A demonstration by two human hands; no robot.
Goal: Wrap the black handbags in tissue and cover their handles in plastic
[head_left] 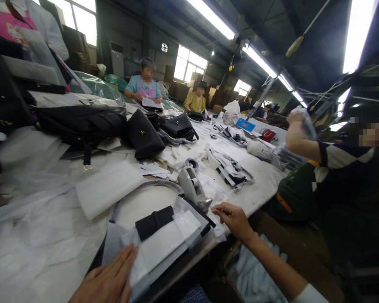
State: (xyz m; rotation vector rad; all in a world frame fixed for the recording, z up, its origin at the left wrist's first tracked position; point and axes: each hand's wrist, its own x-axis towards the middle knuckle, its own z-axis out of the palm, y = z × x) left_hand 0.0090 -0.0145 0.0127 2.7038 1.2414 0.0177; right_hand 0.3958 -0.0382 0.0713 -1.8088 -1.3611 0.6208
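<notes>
My left hand (109, 275) lies flat, fingers stretched out, on the near left part of a black handbag (154, 222). White wrapping sheets (169, 242) cover much of this bag, and its wrapped handle (156, 183) arches away from me. At the bag's right end stands a grey tape dispenser (194, 191). Just right of the dispenser's front end, my right hand (233, 219) is raised with thumb and forefinger pinched together. Whatever sits in that pinch, if anything, is too small to make out.
Several black bags (144, 134) and loose white sheets (110, 189) cover the table's left side. Wrapped straps (230, 168) lie further off. Below the table edge is a box of pale rolls (255, 269). A co-worker (328, 168) stands close right; others work across the table.
</notes>
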